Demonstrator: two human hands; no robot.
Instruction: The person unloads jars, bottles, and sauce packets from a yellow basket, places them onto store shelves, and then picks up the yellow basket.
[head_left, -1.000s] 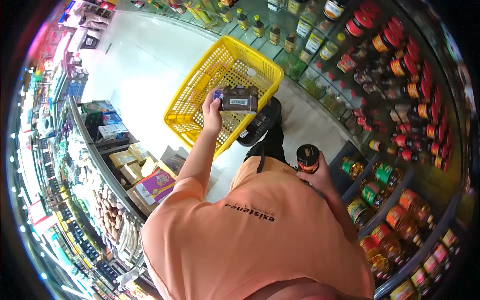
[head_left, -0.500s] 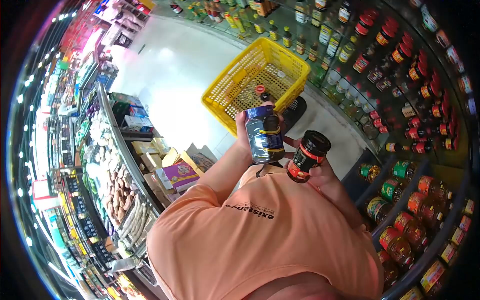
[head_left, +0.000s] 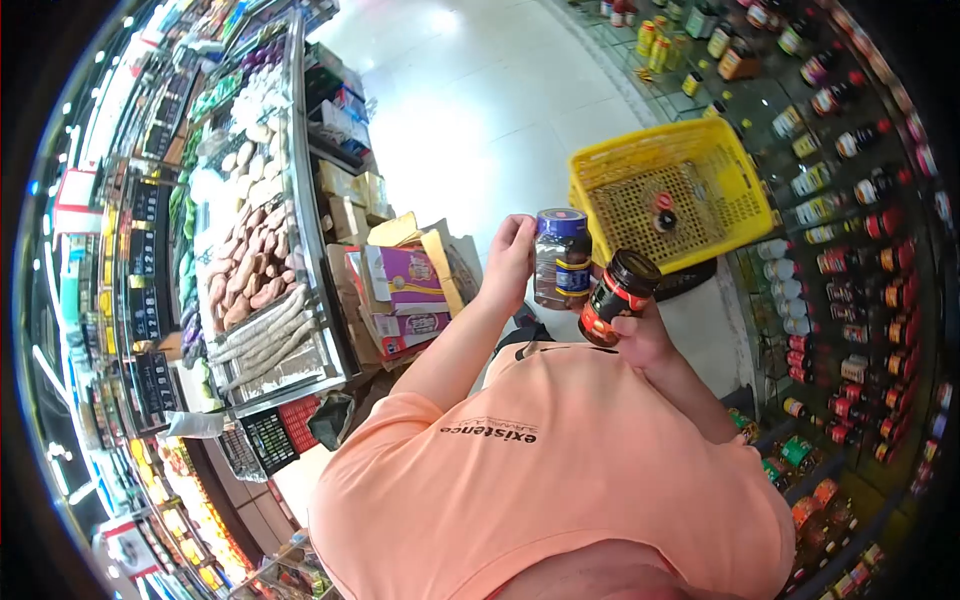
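Observation:
My left hand (head_left: 512, 262) is closed at the left side of a clear jar with a blue lid (head_left: 562, 262); its fingertips are partly hidden. This jar has a blue and yellow label and looks mostly transparent. Close beside it, my right hand (head_left: 648, 338) wraps round a dark jar with a black lid and a red and black label (head_left: 612, 300), tilted slightly. Both jars are in front of my chest. Beyond them a yellow shopping basket (head_left: 672, 150) sits on the floor, with a small red-and-black item (head_left: 663, 208) in it.
Shelves of sauce bottles (head_left: 860, 260) line the right side. On the left, a produce stand (head_left: 300, 200) bears sweet potatoes (head_left: 255, 265) and long roots (head_left: 265, 340). Cardboard boxes (head_left: 405, 280) stand against it, and pale floor tiles (head_left: 480, 90) run between.
My view has turned, so the basket and bottle shelves sit further right and more of the produce stand shows. My left hand has shifted on the blue-lidded jar, now at its left side.

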